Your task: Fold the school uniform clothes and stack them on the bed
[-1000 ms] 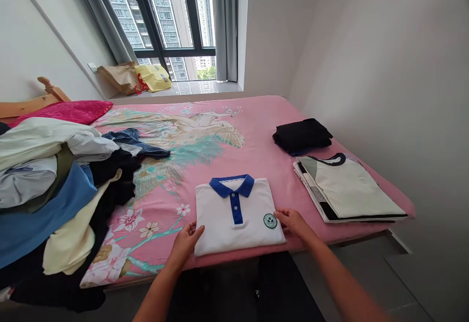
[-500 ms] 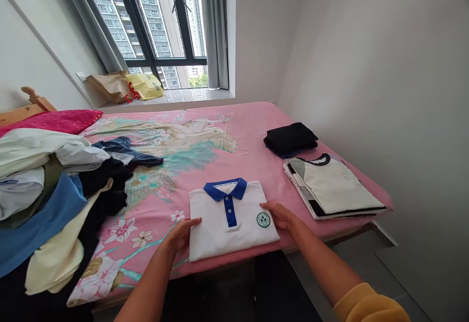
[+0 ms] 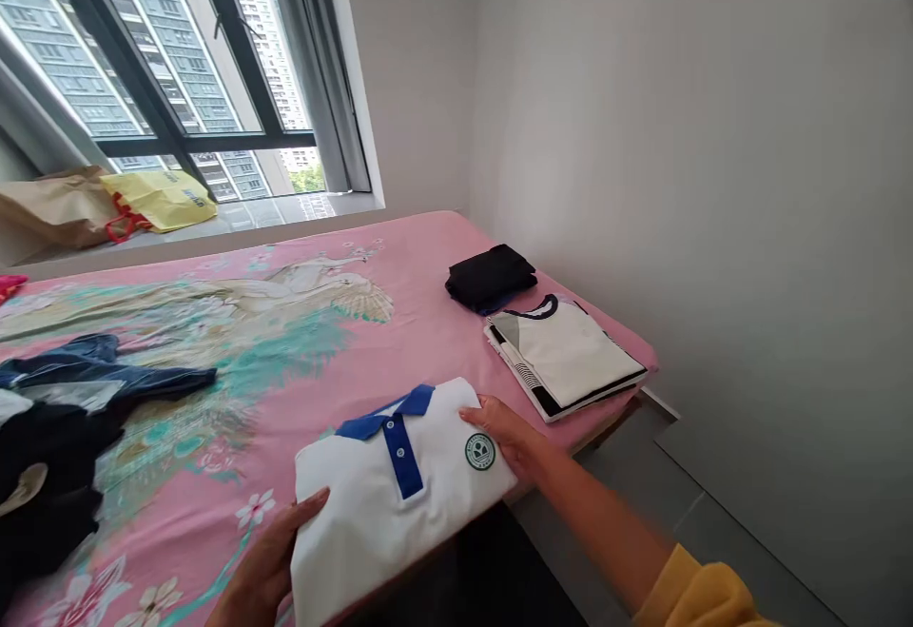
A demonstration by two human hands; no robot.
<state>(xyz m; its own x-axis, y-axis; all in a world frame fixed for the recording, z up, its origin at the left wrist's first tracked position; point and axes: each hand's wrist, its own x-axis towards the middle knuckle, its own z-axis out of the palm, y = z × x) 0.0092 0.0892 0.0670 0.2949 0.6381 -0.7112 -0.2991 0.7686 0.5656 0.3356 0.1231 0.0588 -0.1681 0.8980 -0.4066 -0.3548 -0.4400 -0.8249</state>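
Note:
A folded white polo shirt (image 3: 357, 513) with a blue collar, a blue button placket and a round green badge is held at the bed's front edge, tilted lower on the left. My left hand (image 3: 267, 556) grips its left side, thumb on top and fingers underneath. At the right side, my right hand (image 3: 503, 432) pinches the shirt near the badge, its fingers hidden below the cloth. To the right of the polo shirt lies a stack of folded shirts (image 3: 577, 356), a cream one with a dark neckband on top.
Folded black clothes (image 3: 492, 275) lie behind the shirt stack. Jeans (image 3: 106, 370) and black garments (image 3: 57, 475) are spread at the left of the pink patterned bed sheet (image 3: 420, 303). A paper bag (image 3: 57, 208) and a yellow bag (image 3: 161, 199) rest on the windowsill. A wall stands right of the bed.
The polo shirt has come up off the bed in both hands and tilted, its left side lower. My view has turned right, so most of the loose clothes pile has left the frame.

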